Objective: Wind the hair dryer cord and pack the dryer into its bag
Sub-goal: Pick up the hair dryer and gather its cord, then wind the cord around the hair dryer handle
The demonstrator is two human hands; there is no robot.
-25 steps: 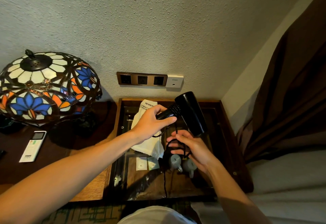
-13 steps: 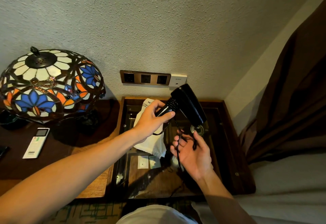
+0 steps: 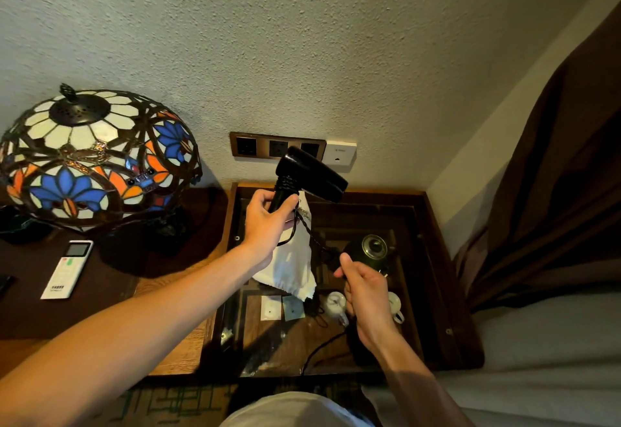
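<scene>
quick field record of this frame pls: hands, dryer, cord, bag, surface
left hand: gripping the hair dryer by its handle, held up
right hand: closed on the cord, lower right of the dryer
cord: runs from handle to right hand, rest trails down; not fully wound
bag: white, lying on the glass-topped table, dryer not in it
nearby: stained-glass lamp, remote

The white bag carried dark print near its upper edge, beside the left hand, but the letters were cut off by the hand and the cord and could not be read. The remote control on the worktop bore a dark label line near its lower end, too small to make out
</scene>
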